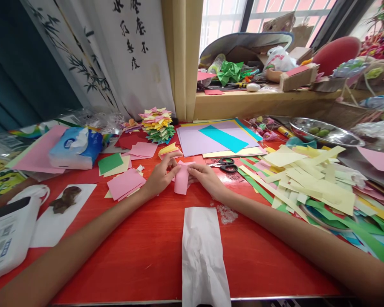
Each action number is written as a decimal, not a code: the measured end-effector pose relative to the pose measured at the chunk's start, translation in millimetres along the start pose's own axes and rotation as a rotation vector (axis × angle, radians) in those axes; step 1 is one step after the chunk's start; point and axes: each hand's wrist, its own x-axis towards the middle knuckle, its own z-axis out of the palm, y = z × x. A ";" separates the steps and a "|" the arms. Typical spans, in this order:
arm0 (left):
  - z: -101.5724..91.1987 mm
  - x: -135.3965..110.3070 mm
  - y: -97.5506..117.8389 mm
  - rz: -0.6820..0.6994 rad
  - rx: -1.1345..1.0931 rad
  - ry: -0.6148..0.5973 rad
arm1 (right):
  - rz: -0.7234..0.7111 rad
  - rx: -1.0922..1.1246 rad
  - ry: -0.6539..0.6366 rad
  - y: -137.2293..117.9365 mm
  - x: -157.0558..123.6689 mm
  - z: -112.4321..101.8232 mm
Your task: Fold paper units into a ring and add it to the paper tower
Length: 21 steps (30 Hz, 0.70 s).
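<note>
Both hands meet over the middle of the red table (140,264), gripping one piece of pink paper (181,181). The paper is bent over, with its curled part hanging toward me. My left hand (163,175) pinches its left side between thumb and fingers. On the right edge, my right hand (206,177) has its thumb on the paper; its other fingers are partly hidden behind. Left of my left hand lies a stack of pink paper squares (126,184). Black-handled scissors (226,165) rest just beyond my right hand. Nearer me lies a crumpled white tissue (204,251).
A layered folded-paper piece (158,124) stands at the back, beside large coloured sheets (192,140). Paper strips and offcuts (319,183) heap up on the right, near a metal bowl (326,132). At left are a tissue pack (76,147) and a white packet (9,238).
</note>
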 end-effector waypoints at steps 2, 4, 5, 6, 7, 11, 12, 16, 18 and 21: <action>0.1 -0.8 2.0 0.021 0.046 0.023 | 0.004 -0.002 -0.014 0.0 0.1 -0.3; 0.2 -1.2 3.6 0.029 0.065 0.042 | 0.006 -0.008 -0.021 0.1 0.1 -0.8; 0.1 -1.4 4.1 0.032 0.066 0.052 | 0.007 -0.015 -0.025 0.1 0.0 -1.0; 0.0 -1.6 4.5 0.035 0.065 0.060 | 0.008 -0.025 -0.034 0.1 -0.1 -1.2; -0.1 -1.9 4.8 0.041 0.067 0.066 | 0.010 -0.037 -0.043 0.0 -0.4 -1.4; -0.3 -3.2 4.5 0.067 0.109 0.045 | 0.024 -0.110 -0.064 -1.3 -2.1 -1.4; -0.2 -3.2 4.2 0.069 0.121 0.036 | 0.027 -0.128 -0.063 -1.8 -2.5 -1.2; 0.5 -1.9 1.8 0.044 0.109 0.024 | 0.043 -0.178 -0.065 -3.2 -3.3 -0.2; 0.9 -1.0 0.6 0.029 0.086 0.010 | 0.049 -0.189 -0.060 -3.6 -3.3 0.3; 0.9 -0.7 0.2 0.028 0.095 -0.033 | 0.048 -0.204 -0.055 -4.3 -3.5 0.6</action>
